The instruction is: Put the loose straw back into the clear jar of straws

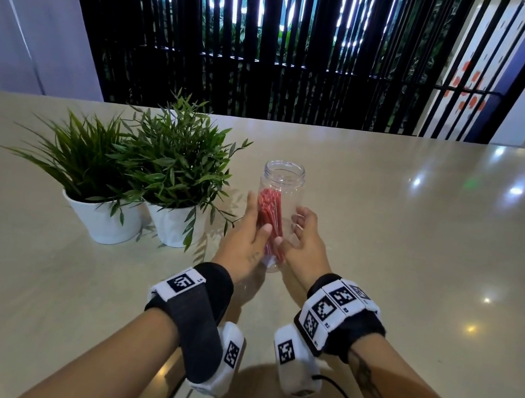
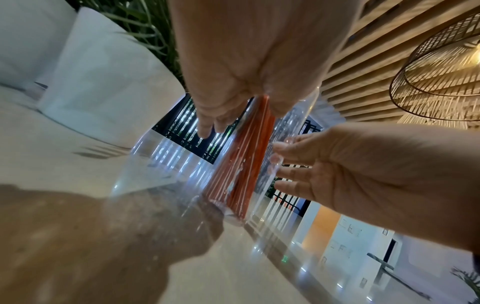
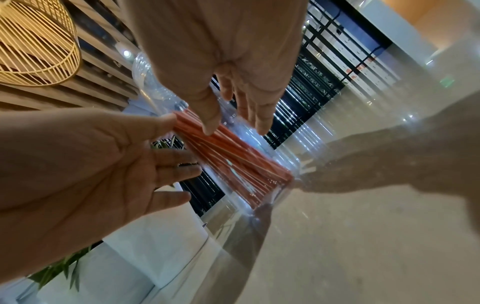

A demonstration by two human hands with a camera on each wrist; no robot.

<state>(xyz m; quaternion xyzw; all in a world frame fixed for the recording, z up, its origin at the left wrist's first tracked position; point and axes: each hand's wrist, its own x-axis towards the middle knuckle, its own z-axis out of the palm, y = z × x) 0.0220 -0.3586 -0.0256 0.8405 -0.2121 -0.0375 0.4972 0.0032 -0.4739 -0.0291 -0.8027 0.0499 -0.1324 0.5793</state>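
Fingers (image 1: 253,206) of the left hand (image 1: 245,243) and of the right hand (image 1: 305,244) are lying nearly straight, flanking the clear jar (image 1: 283,181) and gripping nothing firmly. Red straws (image 1: 269,210) are standing inside the jar on the bench (image 1: 420,242). No loose straw is showing outside; the task is looking nearly finished. Two potted plants (image 1: 141,164) are standing at left.

Left hand (image 1: 245,235) and right hand (image 1: 303,240) flank the jar (image 1: 282,181), fingers extended flat against its sides; forearms converge.
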